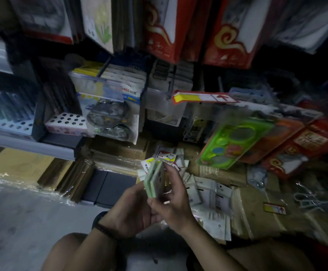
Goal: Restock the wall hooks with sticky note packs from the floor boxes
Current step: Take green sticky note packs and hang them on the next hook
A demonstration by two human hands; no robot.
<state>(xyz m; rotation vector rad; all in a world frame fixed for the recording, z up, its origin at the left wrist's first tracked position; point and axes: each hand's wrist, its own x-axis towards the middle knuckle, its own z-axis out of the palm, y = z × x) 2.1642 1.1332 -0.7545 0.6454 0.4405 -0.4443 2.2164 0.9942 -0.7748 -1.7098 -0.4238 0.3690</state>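
A small stack of pale green sticky note packs (153, 178) stands on edge between both hands, low in the middle of the view. My left hand (131, 210) cups the stack from the left and below. My right hand (173, 200) grips it from the right, fingers curled over its top edge. Just beyond the hands, more packs in white and clear sleeves (204, 194) lie loose on a flattened cardboard box (257, 214). Above, packaged goods hang on wall hooks (108, 102), one hook tip bearing a red and yellow price tag (202, 97).
A green stencil pack (235, 142) leans against red boxes (296, 145) at the right. A shelf (28, 141) at the left holds pen racks. Wrapped cardboard bundles (65, 173) lie on the grey floor (32, 222). My knees show at the bottom edge.
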